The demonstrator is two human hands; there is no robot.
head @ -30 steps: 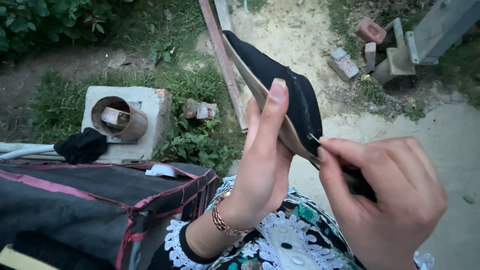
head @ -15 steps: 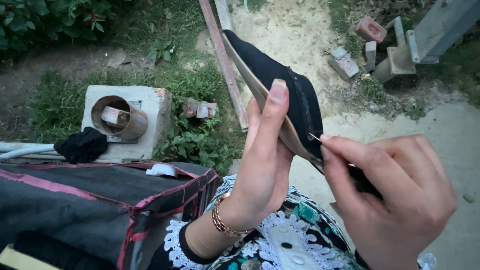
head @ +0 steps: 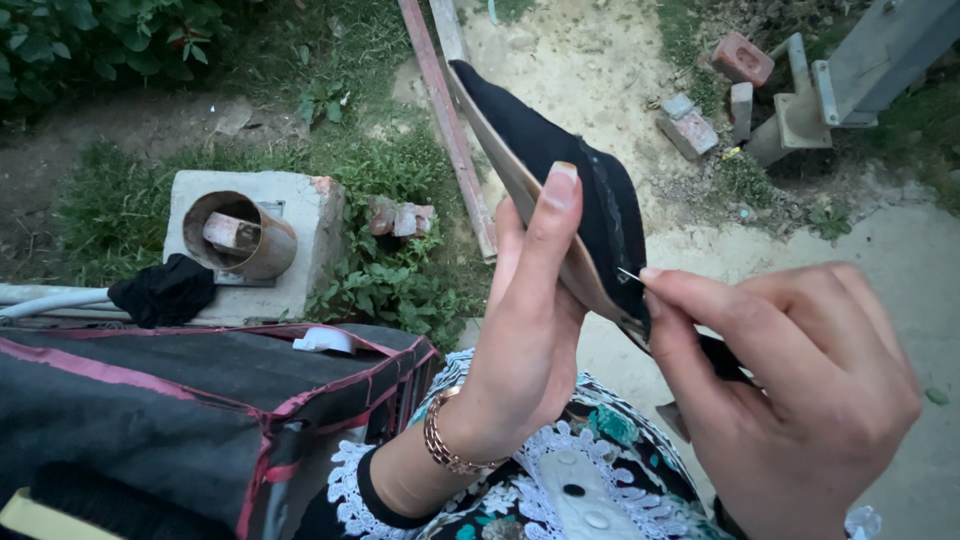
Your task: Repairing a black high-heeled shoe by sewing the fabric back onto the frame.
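The left hand (head: 525,330) is gripping a black shoe (head: 560,185) by its sole. The right hand (head: 790,390) is pinching a needle (head: 630,274) at the shoe's edge.

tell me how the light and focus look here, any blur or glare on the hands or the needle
Head view: soft, dim, even daylight with no hard shadows or glare; left hand, right hand and black shoe are sharp; the needle is only a thin faint sliver.

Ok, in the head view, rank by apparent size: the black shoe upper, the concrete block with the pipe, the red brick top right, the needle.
1. Black shoe upper, though nearness to the camera inflates it
2. Concrete block
3. Red brick
4. Needle
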